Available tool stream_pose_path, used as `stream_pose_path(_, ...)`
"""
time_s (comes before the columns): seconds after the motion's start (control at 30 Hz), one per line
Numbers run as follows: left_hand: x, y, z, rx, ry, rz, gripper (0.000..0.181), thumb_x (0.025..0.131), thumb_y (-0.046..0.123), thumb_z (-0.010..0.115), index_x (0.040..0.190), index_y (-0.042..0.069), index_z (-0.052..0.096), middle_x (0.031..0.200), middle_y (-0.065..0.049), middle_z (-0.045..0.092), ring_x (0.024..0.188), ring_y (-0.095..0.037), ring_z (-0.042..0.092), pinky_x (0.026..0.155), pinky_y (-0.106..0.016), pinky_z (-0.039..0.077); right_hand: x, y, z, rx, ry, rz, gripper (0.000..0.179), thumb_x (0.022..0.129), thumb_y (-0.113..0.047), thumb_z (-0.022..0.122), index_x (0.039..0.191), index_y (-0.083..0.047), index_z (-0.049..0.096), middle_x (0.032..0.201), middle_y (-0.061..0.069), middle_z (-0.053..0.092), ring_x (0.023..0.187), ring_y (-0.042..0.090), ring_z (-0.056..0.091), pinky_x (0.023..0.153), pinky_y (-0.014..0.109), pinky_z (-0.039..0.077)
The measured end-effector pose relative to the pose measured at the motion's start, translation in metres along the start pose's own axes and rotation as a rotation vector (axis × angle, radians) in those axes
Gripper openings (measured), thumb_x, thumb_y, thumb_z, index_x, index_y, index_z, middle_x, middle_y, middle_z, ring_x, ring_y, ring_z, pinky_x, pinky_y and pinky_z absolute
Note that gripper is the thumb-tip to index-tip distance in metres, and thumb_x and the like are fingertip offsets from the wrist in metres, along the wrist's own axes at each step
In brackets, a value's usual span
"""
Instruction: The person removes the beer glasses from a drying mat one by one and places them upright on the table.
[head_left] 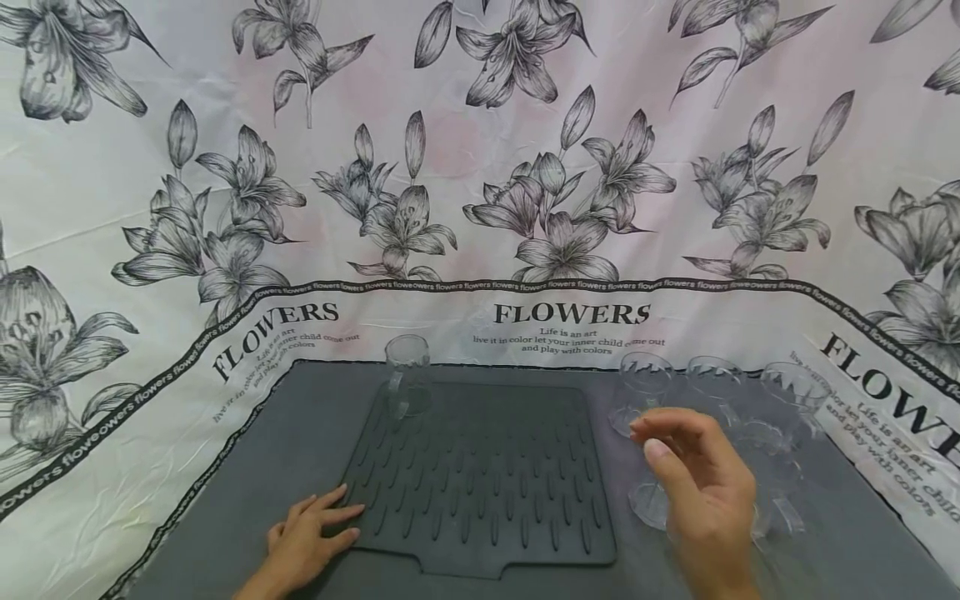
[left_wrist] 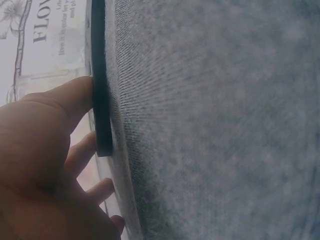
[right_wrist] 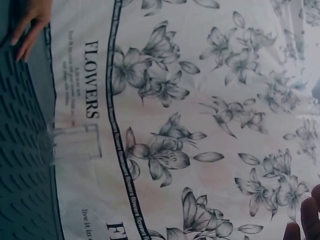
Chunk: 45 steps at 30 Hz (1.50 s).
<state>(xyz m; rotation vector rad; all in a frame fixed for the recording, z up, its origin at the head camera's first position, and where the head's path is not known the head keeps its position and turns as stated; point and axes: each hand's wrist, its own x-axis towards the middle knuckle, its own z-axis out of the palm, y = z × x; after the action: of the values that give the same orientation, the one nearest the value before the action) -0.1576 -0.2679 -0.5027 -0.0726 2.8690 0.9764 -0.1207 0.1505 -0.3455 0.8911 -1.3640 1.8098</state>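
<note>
A dark ridged drying mat [head_left: 480, 467] lies flat on the grey tabletop. My left hand [head_left: 303, 537] rests at its left edge with fingers spread; in the left wrist view, fingertips touch the mat's edge [left_wrist: 101, 100]. One clear glass mug [head_left: 408, 375] stands on the mat's back left corner, its handle toward the front. To the right of the mat, my right hand [head_left: 705, 492] is raised, fingers loosely bent with a gap to the thumb and nothing seen between them. Behind and around it stand several clear glass mugs [head_left: 647, 375], partly hidden by the hand.
A white cloth with printed flowers [head_left: 562, 200] hangs behind the table and along both sides. Two more clear mugs, one at the back [head_left: 714, 379] and one at the back right [head_left: 793, 387], stand close together. The mat has a short spout [head_left: 461, 567] at its front edge.
</note>
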Motion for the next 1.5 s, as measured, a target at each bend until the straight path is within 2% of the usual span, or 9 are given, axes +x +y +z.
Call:
stream_pose_path(0.2, -0.002, -0.002, -0.001, 0.008, 0.003, -0.018, 0.042, 0.079, 0.043, 0.077, 0.118, 0.028, 0.072, 0.148, -0.007, 0.041, 0.135, -0.041, 0.023, 0.093, -0.069, 0.012, 0.007, 0.027, 0.023, -0.056, -0.049, 0.117, 0.017, 0.089, 0.019, 0.046, 0.105, 0.018, 0.053, 0.098, 0.016, 0.062, 0.090, 0.022, 0.060, 0.080, 0.027, 0.050)
stream_pose_path(0.43, -0.003, -0.004, -0.005, -0.001, -0.009, -0.026, 0.043, 0.079, 0.043, 0.077, 0.119, 0.027, 0.072, 0.148, -0.008, 0.041, 0.135, -0.042, 0.023, 0.092, -0.069, 0.013, 0.013, 0.060, 0.046, -0.138, -0.152, 0.298, 0.018, 0.097, 0.004, 0.050, 0.114, 0.004, 0.055, 0.105, 0.018, 0.060, 0.090, 0.025, 0.060, 0.077, 0.032, 0.052)
stream_pose_path(0.6, -0.003, -0.004, -0.004, -0.008, -0.006, -0.015, 0.043, 0.079, 0.041, 0.078, 0.118, 0.026, 0.072, 0.148, -0.008, 0.042, 0.134, -0.042, 0.023, 0.092, -0.069, 0.012, 0.015, 0.086, 0.058, -0.131, -0.201, 0.413, 0.021, 0.099, -0.006, 0.052, 0.119, -0.003, 0.055, 0.107, 0.016, 0.061, 0.092, 0.030, 0.062, 0.077, 0.041, 0.052)
stream_pose_path(0.7, -0.002, -0.005, -0.003, -0.008, 0.002, -0.005, 0.041, 0.079, 0.040, 0.078, 0.118, 0.026, 0.072, 0.147, -0.007, 0.042, 0.135, -0.042, 0.023, 0.093, -0.068, 0.012, 0.014, 0.101, 0.065, -0.117, -0.217, 0.472, 0.023, 0.100, -0.010, 0.053, 0.122, -0.006, 0.055, 0.109, 0.015, 0.061, 0.094, 0.037, 0.061, 0.077, 0.048, 0.051)
stream_pose_path(0.83, 0.000, -0.003, 0.000, -0.015, 0.008, 0.006, 0.041, 0.079, 0.040, 0.078, 0.117, 0.026, 0.073, 0.147, -0.007, 0.042, 0.135, -0.042, 0.023, 0.093, -0.068, 0.012, 0.010, 0.121, 0.075, -0.106, -0.238, 0.555, 0.027, 0.100, -0.017, 0.054, 0.127, -0.010, 0.055, 0.112, 0.016, 0.061, 0.097, 0.041, 0.059, 0.077, 0.048, 0.051)
stream_pose_path(0.97, 0.001, -0.002, 0.001, -0.022, 0.010, 0.009, 0.040, 0.079, 0.039, 0.079, 0.116, 0.026, 0.073, 0.147, -0.007, 0.043, 0.135, -0.041, 0.023, 0.093, -0.068, 0.012, 0.005, 0.140, 0.086, -0.096, -0.260, 0.622, 0.031, 0.101, -0.020, 0.054, 0.130, -0.010, 0.054, 0.114, 0.018, 0.060, 0.097, 0.037, 0.060, 0.075, 0.047, 0.052)
stream_pose_path(1.13, 0.002, -0.002, 0.002, -0.020, 0.005, 0.001, 0.040, 0.079, 0.041, 0.078, 0.116, 0.027, 0.073, 0.147, -0.007, 0.042, 0.135, -0.041, 0.023, 0.093, -0.068, 0.012, 0.001, 0.163, 0.099, -0.069, -0.302, 0.709, 0.034, 0.102, -0.017, 0.052, 0.135, -0.008, 0.051, 0.117, 0.019, 0.060, 0.097, 0.037, 0.060, 0.075, 0.052, 0.051)
stream_pose_path(1.37, 0.002, 0.000, 0.001, -0.028, 0.015, -0.013, 0.039, 0.078, 0.040, 0.079, 0.116, 0.028, 0.073, 0.148, -0.005, 0.042, 0.136, -0.039, 0.023, 0.095, -0.066, 0.011, 0.000, 0.176, 0.117, -0.088, -0.358, 0.828, 0.039, 0.102, -0.020, 0.051, 0.138, -0.004, 0.049, 0.116, 0.017, 0.062, 0.099, 0.042, 0.060, 0.077, 0.053, 0.051)
stream_pose_path(1.5, 0.000, 0.000, 0.000, -0.036, 0.007, -0.009, 0.041, 0.078, 0.040, 0.078, 0.116, 0.027, 0.073, 0.147, -0.006, 0.042, 0.135, -0.042, 0.023, 0.094, -0.068, 0.011, -0.013, 0.206, 0.124, -0.073, -0.348, 0.905, 0.042, 0.100, -0.027, 0.054, 0.138, -0.009, 0.051, 0.119, 0.015, 0.063, 0.098, 0.039, 0.062, 0.075, 0.049, 0.053)
